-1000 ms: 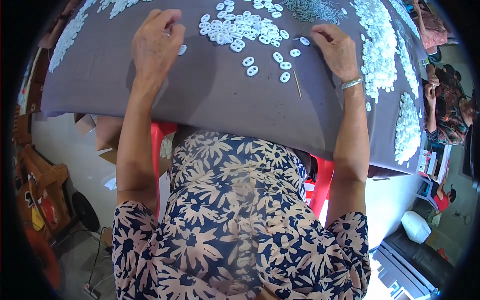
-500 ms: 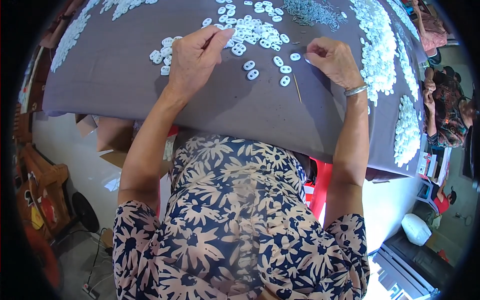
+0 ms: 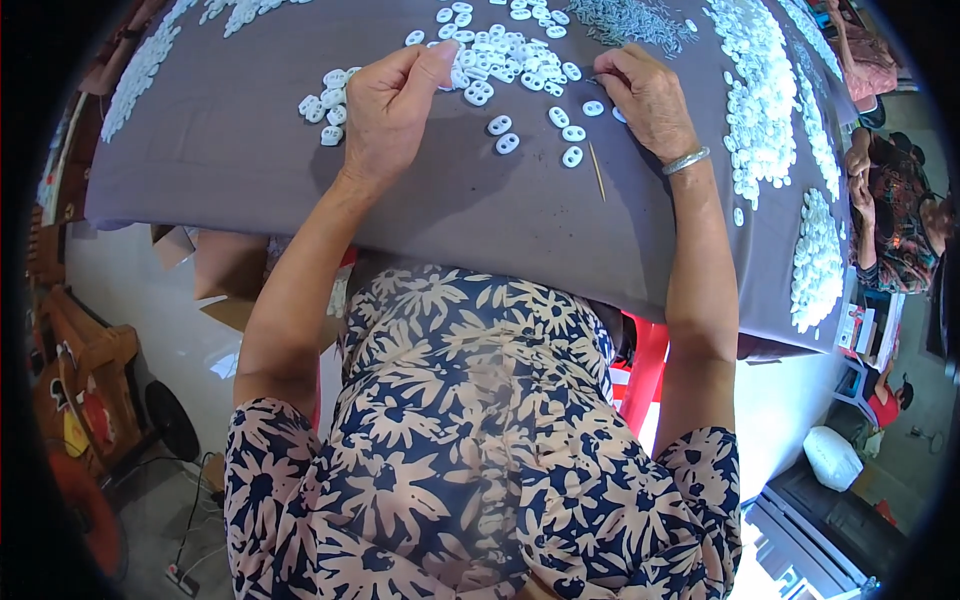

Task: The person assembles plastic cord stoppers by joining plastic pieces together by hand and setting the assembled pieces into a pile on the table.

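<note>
On a grey cloth-covered table [image 3: 250, 170], my left hand [image 3: 390, 105] reaches toward a loose heap of small white oval rings [image 3: 500, 55], thumb and fingers pinched at its edge; whether a piece is held I cannot tell. A small cluster of the same white rings [image 3: 325, 105] lies just left of that hand. My right hand [image 3: 650, 95], with a silver bracelet at the wrist, rests on the cloth right of the heap, fingers curled by a ring. A thin wooden stick [image 3: 597, 170] lies beside its wrist. A few single rings [image 3: 505, 135] lie between my hands.
Large piles of white pieces [image 3: 765, 100] cover the right side of the table, another pile [image 3: 140, 70] lies far left, and grey small parts [image 3: 635, 20] lie at the top. A person in patterned clothes [image 3: 895, 230] sits at the right. A red stool [image 3: 645, 360] stands under the table.
My left hand has moved right from the small cluster on the left to the edge of the central heap. My right hand has stayed nearly in place.
</note>
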Available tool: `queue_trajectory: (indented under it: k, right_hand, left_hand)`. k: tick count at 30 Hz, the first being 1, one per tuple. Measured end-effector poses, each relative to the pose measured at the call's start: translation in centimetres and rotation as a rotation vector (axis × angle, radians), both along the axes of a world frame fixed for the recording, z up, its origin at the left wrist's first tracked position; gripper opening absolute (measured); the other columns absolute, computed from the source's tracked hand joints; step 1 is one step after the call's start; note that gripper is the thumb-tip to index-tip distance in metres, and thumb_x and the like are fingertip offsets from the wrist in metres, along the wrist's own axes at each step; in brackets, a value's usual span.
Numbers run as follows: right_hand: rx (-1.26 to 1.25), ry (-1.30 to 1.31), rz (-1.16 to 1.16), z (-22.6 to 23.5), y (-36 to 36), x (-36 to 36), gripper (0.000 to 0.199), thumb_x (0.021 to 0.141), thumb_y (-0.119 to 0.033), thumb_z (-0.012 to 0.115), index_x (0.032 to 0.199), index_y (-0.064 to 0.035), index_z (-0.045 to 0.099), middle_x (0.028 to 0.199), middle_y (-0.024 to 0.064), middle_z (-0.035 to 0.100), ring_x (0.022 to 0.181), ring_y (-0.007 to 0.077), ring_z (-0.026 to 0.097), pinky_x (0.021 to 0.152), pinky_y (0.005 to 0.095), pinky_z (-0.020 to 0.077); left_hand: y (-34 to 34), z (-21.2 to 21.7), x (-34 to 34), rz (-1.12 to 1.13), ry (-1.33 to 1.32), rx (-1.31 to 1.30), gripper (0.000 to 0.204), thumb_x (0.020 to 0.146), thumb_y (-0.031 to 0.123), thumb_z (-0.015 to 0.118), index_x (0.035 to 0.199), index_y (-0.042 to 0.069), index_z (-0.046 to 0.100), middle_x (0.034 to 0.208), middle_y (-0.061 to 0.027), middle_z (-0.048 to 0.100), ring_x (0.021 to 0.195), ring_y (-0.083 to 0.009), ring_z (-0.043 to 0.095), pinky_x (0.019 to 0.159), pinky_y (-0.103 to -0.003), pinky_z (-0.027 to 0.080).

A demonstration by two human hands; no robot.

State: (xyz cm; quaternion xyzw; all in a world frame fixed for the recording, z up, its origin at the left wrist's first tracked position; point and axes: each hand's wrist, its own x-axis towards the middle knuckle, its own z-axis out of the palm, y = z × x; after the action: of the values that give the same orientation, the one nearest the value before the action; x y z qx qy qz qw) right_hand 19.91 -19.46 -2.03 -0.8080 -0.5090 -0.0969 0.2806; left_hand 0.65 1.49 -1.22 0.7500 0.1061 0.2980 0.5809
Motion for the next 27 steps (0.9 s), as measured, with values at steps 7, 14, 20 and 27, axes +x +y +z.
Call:
queue_trajectory:
  k: [7,14,20,27]
  right_hand:
    - [0.009,-0.077,-0.008,-0.5,0.1,0.1,0.009,0.087,-0.008,0.058,0.094,-0.0041,0.059,0.085,0.0101,0.061,0.075,0.0304,0.060,0.070,0.0363,0.0487]
    - [0.062,0.092,0.003,0.1,-1.1,0.0,0.007,0.088,-0.007,0.055,0.094,-0.0028,0.057,0.079,0.0102,0.063,0.069,0.0223,0.062,0.064,0.0328,0.0489]
    - [0.121,0.163,-0.023,0.7,-0.6,-1.3,0.011,0.087,-0.004,0.058,0.097,-0.0033,0.059,0.076,0.0049,0.060,0.066,0.0145,0.056,0.063,0.0263,0.0480]
    - [0.110,0.115,0.144,0.5,1.2,-2.9,0.014,0.086,-0.001,0.058,0.097,-0.0051,0.065,0.083,0.0040,0.061,0.073,0.0169,0.061,0.067,0.0264,0.0482]
  left_hand:
    - [-0.4,0.1,0.0,-0.021,-0.012,0.070,0.035,0.092,0.027,0.062,0.071,0.000,0.063,0.055,0.0057,0.046,0.053,-0.0027,0.037,0.048,-0.023,0.030]
    - [0.1,-0.9,0.4,0.038,-0.030,0.192,0.032,0.090,0.027,0.065,0.073,0.000,0.063,0.054,0.0044,0.046,0.053,-0.0037,0.039,0.048,-0.024,0.032]
    - [0.3,-1.1,0.5,0.061,-0.022,0.216,0.030,0.089,0.026,0.066,0.074,0.000,0.063,0.054,0.0034,0.047,0.053,-0.0047,0.039,0.048,-0.024,0.033]
    - [-0.2,-0.8,0.3,0.064,0.038,0.256,0.024,0.089,0.022,0.066,0.078,0.001,0.065,0.056,0.0043,0.047,0.053,-0.0037,0.039,0.048,-0.023,0.033]
